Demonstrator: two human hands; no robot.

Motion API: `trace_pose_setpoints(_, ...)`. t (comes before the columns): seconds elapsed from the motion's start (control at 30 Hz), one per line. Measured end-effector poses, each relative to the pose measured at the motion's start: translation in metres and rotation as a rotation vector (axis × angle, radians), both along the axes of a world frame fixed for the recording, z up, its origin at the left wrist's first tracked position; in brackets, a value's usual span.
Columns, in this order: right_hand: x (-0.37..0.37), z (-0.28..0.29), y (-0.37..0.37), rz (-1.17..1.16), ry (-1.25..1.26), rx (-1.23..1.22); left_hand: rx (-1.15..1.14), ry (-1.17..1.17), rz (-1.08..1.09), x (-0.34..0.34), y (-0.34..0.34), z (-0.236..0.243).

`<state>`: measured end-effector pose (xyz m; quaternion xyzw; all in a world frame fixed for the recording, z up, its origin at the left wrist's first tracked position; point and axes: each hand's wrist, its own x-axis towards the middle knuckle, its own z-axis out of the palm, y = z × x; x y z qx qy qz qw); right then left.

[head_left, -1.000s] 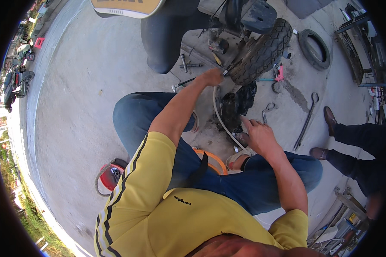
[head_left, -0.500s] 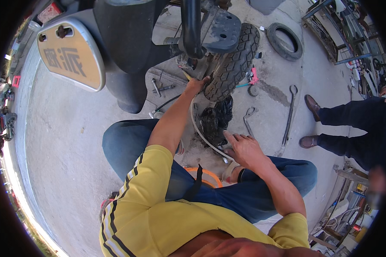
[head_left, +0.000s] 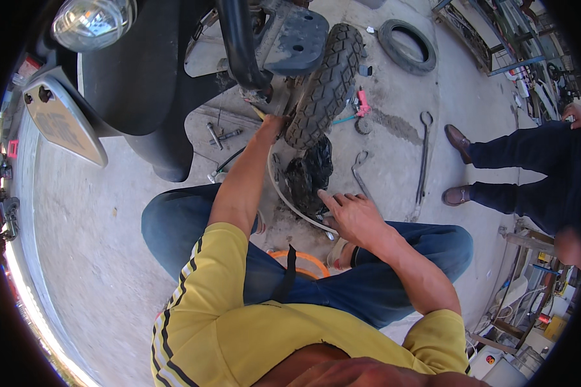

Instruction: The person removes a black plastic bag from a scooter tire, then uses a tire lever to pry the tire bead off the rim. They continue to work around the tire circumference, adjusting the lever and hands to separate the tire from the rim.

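Observation:
My left hand (head_left: pixel 275 125) reaches against the left side of a knobbly black tyre (head_left: pixel 326 84) under the vehicle; its fingertips are hidden there. A short yellow piece (head_left: pixel 259 113) sticks out beside it, and I cannot tell whether the hand grips it. My right hand (head_left: pixel 354 216) is open, index finger stretched forward, over the near end of a thin, pale curved strip (head_left: pixel 284 197). Just beyond those fingers lies crumpled black plastic (head_left: pixel 308 177). The strip curves from beside the tyre toward the right hand.
A loose tyre (head_left: pixel 407 46), long wrench (head_left: pixel 423 155), pliers-like tool (head_left: pixel 361 173), pink-handled tool (head_left: pixel 363 103) and metal T-shaped tool (head_left: pixel 221 136) lie on the concrete. An orange ring (head_left: pixel 303 259) is between my legs. Another person (head_left: pixel 510 184) stands at right. The dark vehicle body (head_left: pixel 132 84) overhangs the upper left.
The view has shifted, so the vehicle's headlight now shows at upper left and its plate sits further left. Both hands keep nearly the same places against the tyre and the strip.

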<state>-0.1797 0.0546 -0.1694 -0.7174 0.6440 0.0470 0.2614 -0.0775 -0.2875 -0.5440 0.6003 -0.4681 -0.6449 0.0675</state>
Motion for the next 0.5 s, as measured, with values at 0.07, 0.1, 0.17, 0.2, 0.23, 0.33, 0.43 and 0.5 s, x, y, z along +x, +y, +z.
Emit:
trace_pose_setpoints(0.07, -0.002, 0.0, 0.003, -0.004, 0.008, -0.01, -0.011, 0.001, -0.008, -0.006, 0.005, 0.01)
trace_pose_setpoints(0.1, -0.001, 0.001, 0.001, 0.003, 0.0, -0.017, -0.024, -0.005, 0.01, -0.001, 0.002, 0.01)
trace_pose_setpoints(0.17, 0.001, 0.003, -0.002, 0.019, -0.02, -0.034, -0.052, -0.019, 0.011, 0.016, -0.009, 0.014)
trace_pose_setpoints(0.2, -0.002, 0.001, 0.002, 0.003, -0.007, -0.033, -0.045, -0.004, -0.038, 0.004, 0.0, 0.025)
trace_pose_setpoints(0.23, -0.004, -0.001, 0.003, 0.007, -0.007, -0.045, -0.051, -0.002, -0.068, 0.004, 0.004, 0.031)
trace_pose_setpoints(0.33, -0.002, 0.002, 0.001, 0.018, 0.014, -0.036, -0.153, 0.054, 0.055, 0.006, 0.019, 0.044)
trace_pose_setpoints(0.43, -0.003, 0.0, 0.003, 0.031, 0.025, -0.042, -0.101, 0.032, 0.036, 0.003, 0.024, 0.062)
trace_pose_setpoints(0.5, -0.004, -0.003, 0.003, 0.041, 0.025, -0.054, -0.068, -0.028, -0.015, 0.004, 0.022, 0.069)
